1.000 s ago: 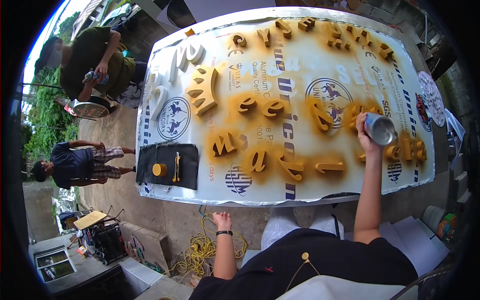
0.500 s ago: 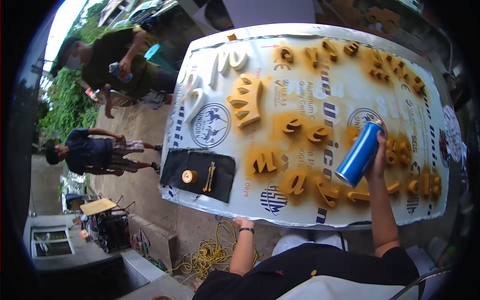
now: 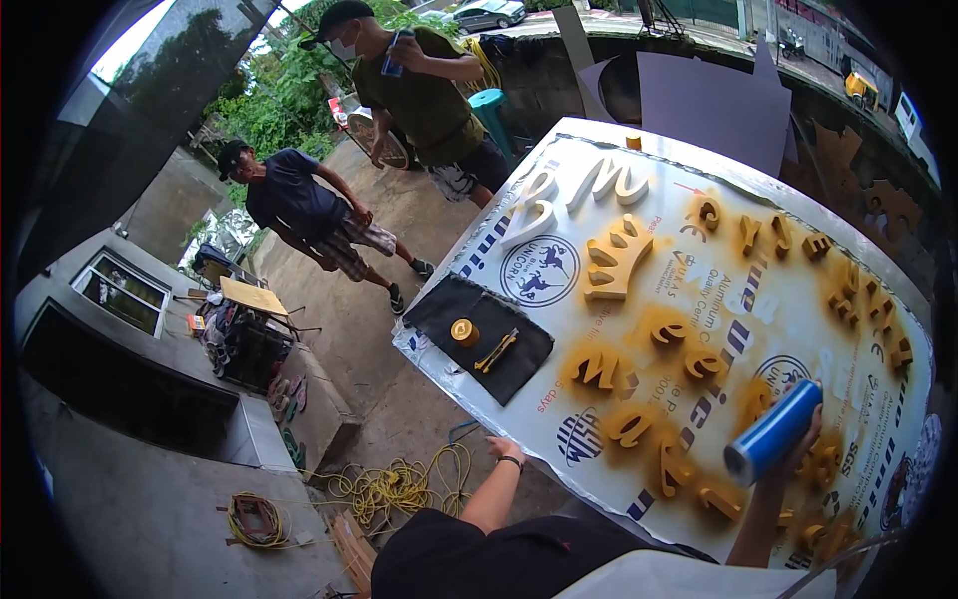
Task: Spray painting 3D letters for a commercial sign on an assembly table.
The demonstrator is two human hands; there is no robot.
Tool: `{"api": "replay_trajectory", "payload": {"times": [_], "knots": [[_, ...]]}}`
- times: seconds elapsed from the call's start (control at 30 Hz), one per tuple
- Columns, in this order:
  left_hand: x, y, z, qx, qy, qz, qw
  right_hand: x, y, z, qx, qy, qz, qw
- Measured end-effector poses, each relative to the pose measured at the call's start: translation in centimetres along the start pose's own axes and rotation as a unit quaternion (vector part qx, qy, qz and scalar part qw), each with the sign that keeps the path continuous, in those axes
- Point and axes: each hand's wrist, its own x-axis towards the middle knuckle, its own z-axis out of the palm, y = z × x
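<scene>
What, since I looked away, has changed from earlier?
The left hand reached the near edge of the board. The blue can in the right hand turned to show its side. A co-worker in green raised another can. Crown and black cloth stayed put.

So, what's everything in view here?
Panel: one, white, centre to right
Letters: many, gold-brown, over the panel
White shapes: several, white, panel's far left
Crown: one, pale gold, near white shapes
Cloth: one, black, panel's left end
Round container: one, gold, on the cloth
Thin tool: one, yellow, beside the container
Cans: two, blue, over panel and with co-worker
Co-workers: two, green and navy shirts, beyond panel
Stool: one, teal, beside co-worker
Cord: two bundles, yellow, ground, lower left
Left hand: one, bare, at panel's near edge
Right hand: one, bare, around can
</scene>
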Motion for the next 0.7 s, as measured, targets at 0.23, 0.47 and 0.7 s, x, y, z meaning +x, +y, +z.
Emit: {"api": "replay_trajectory", "payload": {"times": [0.23,0.47,0.7], "knots": [[-1.2,0.0,0.5,0.074,0.061,0.089,0.991,0.2,-2.6,-2.1,0.028,0.054,0.072,0.996],[3.1,-2.3,0.9,0.127,0.165,0.145,0.967,0.7,-3.0,-6.7,0.063,0.041,0.045,0.996],[0.5,-1.5,1.0,0.161,0.182,0.132,0.961,-0.4,-5.4,-5.7,0.196,0.142,0.026,0.97]]}}
